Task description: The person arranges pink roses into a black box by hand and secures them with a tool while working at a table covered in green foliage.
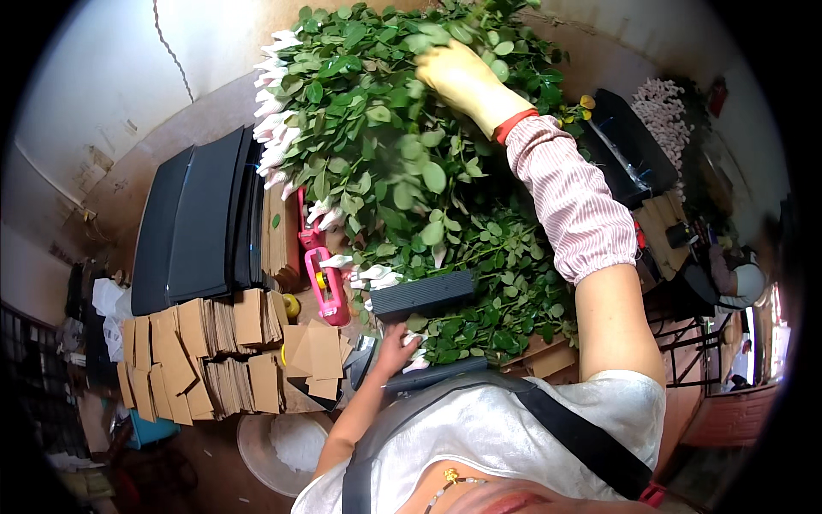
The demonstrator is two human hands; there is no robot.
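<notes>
A big heap of leafy rose stems lies across the bench, its white-wrapped buds lined up on the left. My right hand, in a yellow rubber glove, is at the top of the heap with its fingers curled on a rose stem; the leaves below it are blurred by motion. Low in front of me, my bare left hand has its fingers closed at a white-wrapped rose bud. Just above that hand sits a dark ridged bar, lying over a smaller row of roses.
A pink tape dispenser stands left of the roses. Further left are black folded sheets and stacks of cardboard pieces. A round tub stands below. At right, another person is near more white-wrapped flowers.
</notes>
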